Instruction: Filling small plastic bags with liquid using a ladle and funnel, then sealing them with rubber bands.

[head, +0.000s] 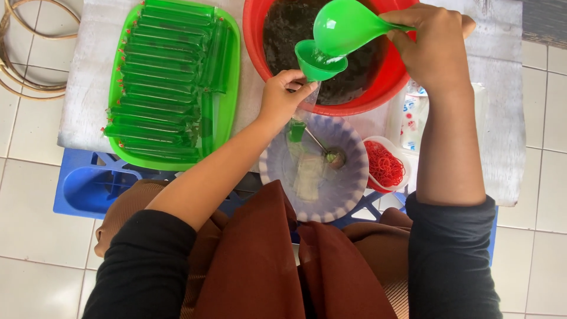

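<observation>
My right hand [434,44] grips the handle of a green ladle [342,26], tilted over a green funnel [316,62]. My left hand [283,94] holds that funnel together with the mouth of a thin clear plastic bag [297,130] that hangs below it with green liquid in it. Both are over the near rim of a red basin [257,41] that holds dark liquid. Under the bag sits a pale ruffled plate [348,195] with a metal spoon [331,155] and clear wrappers on it.
A green tray [227,127] at the left holds several sealed long bags of green liquid. A small white bowl [384,143] of red rubber bands stands right of the plate. A white board rests on a blue crate [88,183]. Tiled floor surrounds it.
</observation>
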